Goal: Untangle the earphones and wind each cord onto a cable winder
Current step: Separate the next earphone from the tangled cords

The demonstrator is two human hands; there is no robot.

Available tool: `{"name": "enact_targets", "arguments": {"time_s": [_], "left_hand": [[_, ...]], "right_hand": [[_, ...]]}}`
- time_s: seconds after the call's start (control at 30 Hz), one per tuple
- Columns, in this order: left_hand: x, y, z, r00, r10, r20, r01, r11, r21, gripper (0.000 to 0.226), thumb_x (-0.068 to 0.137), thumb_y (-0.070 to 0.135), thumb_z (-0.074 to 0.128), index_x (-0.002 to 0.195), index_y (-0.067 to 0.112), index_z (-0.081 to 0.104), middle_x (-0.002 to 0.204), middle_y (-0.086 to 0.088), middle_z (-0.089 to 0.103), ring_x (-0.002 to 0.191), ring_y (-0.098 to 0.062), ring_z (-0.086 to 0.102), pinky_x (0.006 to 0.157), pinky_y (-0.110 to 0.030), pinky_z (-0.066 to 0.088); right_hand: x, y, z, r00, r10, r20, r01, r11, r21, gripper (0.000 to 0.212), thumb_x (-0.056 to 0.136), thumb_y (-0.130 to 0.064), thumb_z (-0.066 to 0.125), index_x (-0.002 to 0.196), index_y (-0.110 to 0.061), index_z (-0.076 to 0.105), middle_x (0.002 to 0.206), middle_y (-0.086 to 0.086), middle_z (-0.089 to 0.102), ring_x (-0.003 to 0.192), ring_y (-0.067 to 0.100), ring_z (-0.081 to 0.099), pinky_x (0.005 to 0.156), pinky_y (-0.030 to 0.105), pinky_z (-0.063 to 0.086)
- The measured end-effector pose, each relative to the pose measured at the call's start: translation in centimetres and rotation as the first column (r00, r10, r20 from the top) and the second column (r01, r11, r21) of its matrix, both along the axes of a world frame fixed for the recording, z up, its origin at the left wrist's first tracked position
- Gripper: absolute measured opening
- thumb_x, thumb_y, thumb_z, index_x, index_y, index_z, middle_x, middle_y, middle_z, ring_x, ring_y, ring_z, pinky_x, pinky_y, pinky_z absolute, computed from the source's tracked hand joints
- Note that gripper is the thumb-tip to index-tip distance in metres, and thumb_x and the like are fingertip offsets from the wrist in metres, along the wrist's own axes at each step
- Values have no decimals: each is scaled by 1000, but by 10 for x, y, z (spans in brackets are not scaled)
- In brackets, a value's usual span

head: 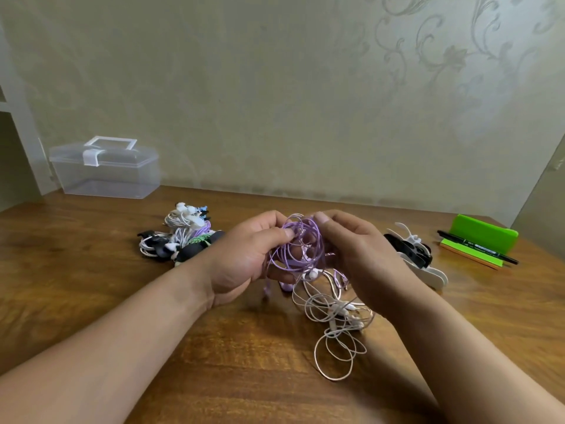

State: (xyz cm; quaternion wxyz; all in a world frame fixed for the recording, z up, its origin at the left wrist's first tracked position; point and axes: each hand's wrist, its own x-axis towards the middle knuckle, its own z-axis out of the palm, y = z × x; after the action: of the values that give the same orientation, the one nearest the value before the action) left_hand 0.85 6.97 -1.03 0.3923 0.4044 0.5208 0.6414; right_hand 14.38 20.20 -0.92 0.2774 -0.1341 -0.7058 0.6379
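Table (pixel 122 301): brown wood with bold dark grain and a soft sheen.
Left hand (pixel 244 255): raised over the middle of the table, fingers curled, thumb and forefinger pinching strands on the left of the purple bundle.
Right hand (pixel 360 255): close beside the left, fingers bent round the right side of the same bundle, thumb tip pressed on its top loops.
Purple cord (pixel 301 228): thin and glossy, looped many times into a loose round bundle held between the two hands; a purple earbud hangs under it.
White cord (pixel 336 310): thin, with a pinkish metallic shine, tangled into the purple bundle, spilling down in slack oval loops onto the table near the right wrist; small white earbuds sit among the loops.
Pile (pixel 180 234): far left of the hands, wound earphones in white, purple and braided green, heaped on the table.
Winders (pixel 422 261): flat, white and black, with rounded lobes, just right of the right hand and partly hidden by it.
Box (pixel 107 169): clear plastic, rectangular, lidded, with a white clasp and handle, far left by the wall.
Stand (pixel 483 232): bright green, wedge-shaped, far right.
Pen (pixel 477 246): black, slim, lying across the front of the stand.
Wall (pixel 275 87): pale, matt, embossed with floral scrolls on the right.
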Motion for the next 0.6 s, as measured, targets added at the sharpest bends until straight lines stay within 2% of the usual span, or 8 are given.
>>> {"name": "enact_targets", "arguments": {"time_s": [0.07,0.1,0.17,0.23,0.3,0.43,0.53,0.6], "left_hand": [[-2,0,-2,998,-58,-4,58,998,8,11,103,19,56,108,9,56,95,-23,66,68,-30,65,47,-30,49],[-3,0,-2,996,-91,-14,91,996,7,19,98,22,61,111,8,57,94,-20,68,69,-28,65,50,-29,49],[-5,-1,-4,989,-133,-66,132,991,-15,37,88,21,64,121,6,57,90,-12,72,67,-21,65,53,-26,46],[-4,1,-6,983,-153,-103,150,988,-34,47,86,16,65,131,6,56,97,-12,73,69,-22,62,54,-27,42],[-3,3,-7,990,-107,-95,106,994,-15,45,89,10,65,133,4,57,103,-18,71,71,-26,59,51,-27,40],[-6,4,-5,1000,18,9,-19,999,36,31,101,-5,47,131,-7,57,92,-14,69,70,-17,65,48,-22,42],[-11,4,-4,995,35,97,-43,996,75,29,102,-5,43,127,-3,59,85,-10,69,69,-16,64,52,-21,49],[-13,4,-2,985,26,171,-46,992,116,30,102,-5,43,123,1,63,84,-9,68,70,-16,65,55,-22,54]], "right_hand": [[0,3,0,999,-21,-28,22,1000,15,24,103,-24,61,110,-4,74,92,15,76,77,24,69,68,33,57],[1,4,0,998,-37,-45,38,999,8,23,102,-22,63,109,-3,73,92,15,76,76,23,69,67,33,57],[1,5,0,995,-54,-84,50,998,-45,23,102,-20,64,112,-1,72,92,15,75,73,23,69,64,32,57],[2,6,2,991,-41,-123,25,992,-127,23,100,-18,64,113,0,70,93,16,74,73,24,68,65,33,58],[2,8,4,988,5,-153,-35,980,-194,25,96,-16,67,116,-1,70,97,18,73,76,24,68,69,33,59],[4,10,7,983,83,-165,-127,952,-279,27,102,-9,58,124,2,67,94,13,74,76,21,69,71,30,59],[4,11,5,991,73,-111,-101,959,-266,30,106,-7,48,129,6,64,94,15,69,79,24,68,69,32,58],[2,9,4,998,43,-55,-53,977,-205,27,104,-4,51,126,4,64,95,14,68,82,23,67,70,31,57]]}}
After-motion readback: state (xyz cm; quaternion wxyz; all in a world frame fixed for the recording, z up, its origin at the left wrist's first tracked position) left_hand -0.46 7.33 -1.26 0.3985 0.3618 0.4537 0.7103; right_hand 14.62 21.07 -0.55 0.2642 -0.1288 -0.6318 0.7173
